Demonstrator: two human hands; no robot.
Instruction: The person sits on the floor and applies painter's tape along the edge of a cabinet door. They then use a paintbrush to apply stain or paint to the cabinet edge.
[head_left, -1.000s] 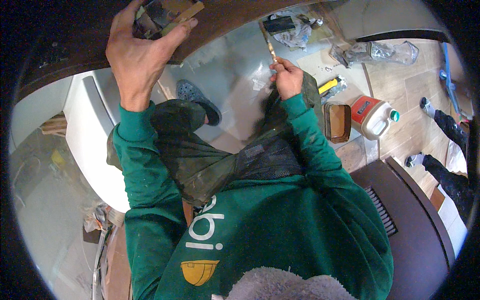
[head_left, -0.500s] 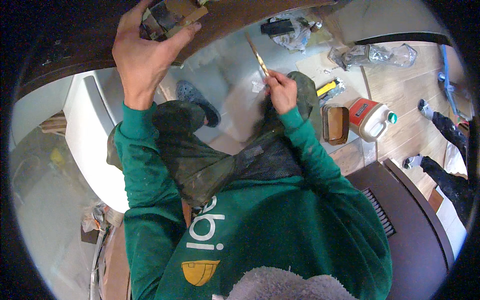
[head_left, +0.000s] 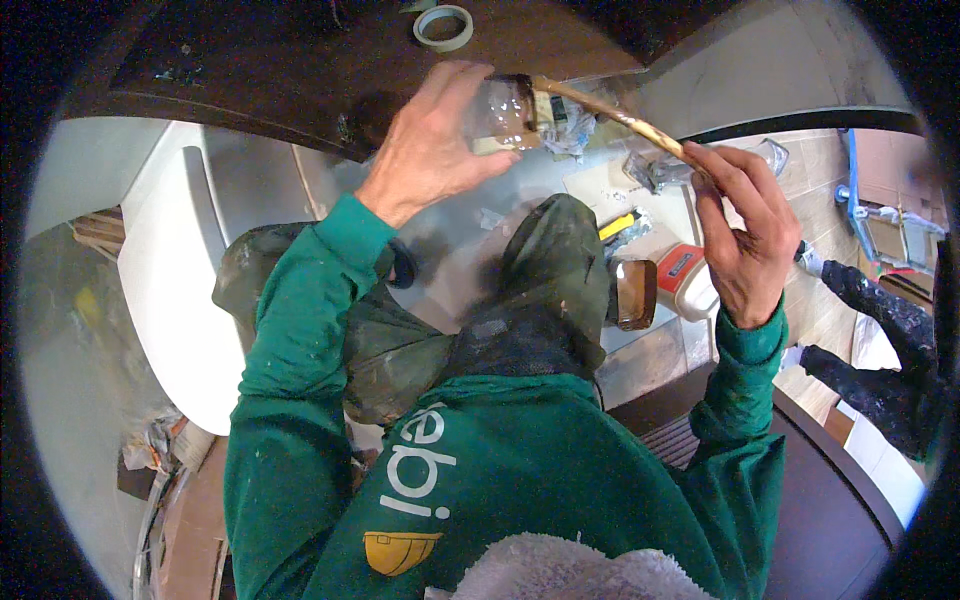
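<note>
My left hand (head_left: 430,145) grips a small clear tub (head_left: 508,118) with brown stain on its inside, held up by the edge of a dark brown wooden panel (head_left: 270,75). In my right hand (head_left: 745,215), raised on the right, the fingers pinch the end of a paintbrush (head_left: 625,122) with a pale wooden handle. The brush slants up to the left, and its head is at the tub's rim; whether the bristles dip inside is hard to make out. A ring of masking tape (head_left: 443,46) lies on the panel beyond the tub.
On the floor to the right are an open brown-stained container (head_left: 636,290), a red-labelled jug (head_left: 690,280), a yellow-handled tool (head_left: 620,226) and crumpled clear plastic (head_left: 650,175). A white curved fixture (head_left: 165,270) stands left. Another person's legs (head_left: 860,310) show far right.
My left hand has brought the tub rightward and nearer. My right hand has moved right and up from my knee, and the brush now reaches the tub.
</note>
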